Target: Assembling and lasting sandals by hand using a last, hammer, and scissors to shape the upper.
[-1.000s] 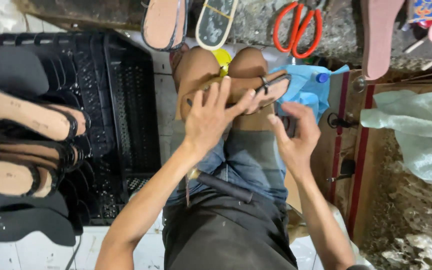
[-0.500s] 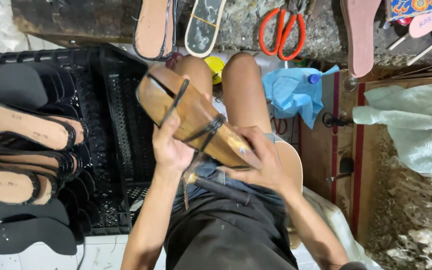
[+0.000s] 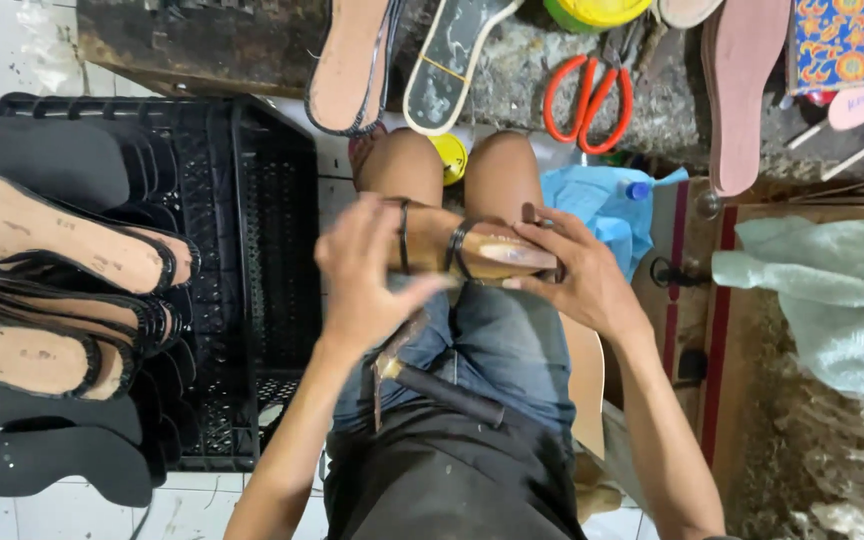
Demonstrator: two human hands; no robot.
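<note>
Head view: your hands clamp a wooden shoe last with black straps over your knees.
Left hand grips its heel end, right hand the toe; the hammer lying loose on your lap beneath them could slide off if you shift.

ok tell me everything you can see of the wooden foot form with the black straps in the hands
The wooden shoe form is tan and glossy, lying roughly level across the person's bare knees. Two thin black straps loop over it, one near each hand. The left hand covers its left end, slightly blurred; the right hand grips the right end, fingers curled round it. Its underside is hidden.
</note>
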